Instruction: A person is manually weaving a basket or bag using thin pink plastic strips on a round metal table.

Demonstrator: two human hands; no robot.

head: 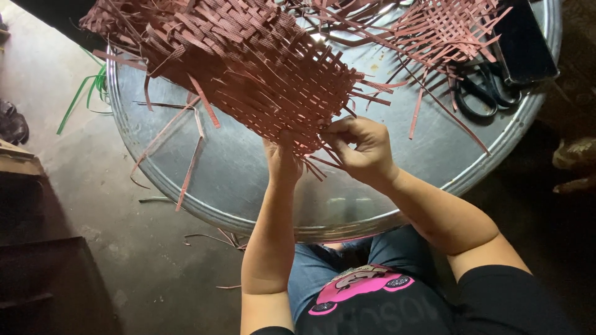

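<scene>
A half-woven basket of reddish-brown flat strips (248, 62) lies on a round metal tray (248, 186). My left hand (280, 160) reaches under the basket's near edge and holds it there, fingers partly hidden by the weave. My right hand (362, 147) pinches loose strip ends at the same edge, fingers closed on them. Both hands sit close together at the basket's lower right corner.
A second flat woven mat (447, 28) lies at the tray's far right. Black scissors (487, 90) and a dark phone (524, 40) rest beside it. Loose strips (189, 167) trail over the tray rim. Green strips (87, 93) lie on the concrete floor at left.
</scene>
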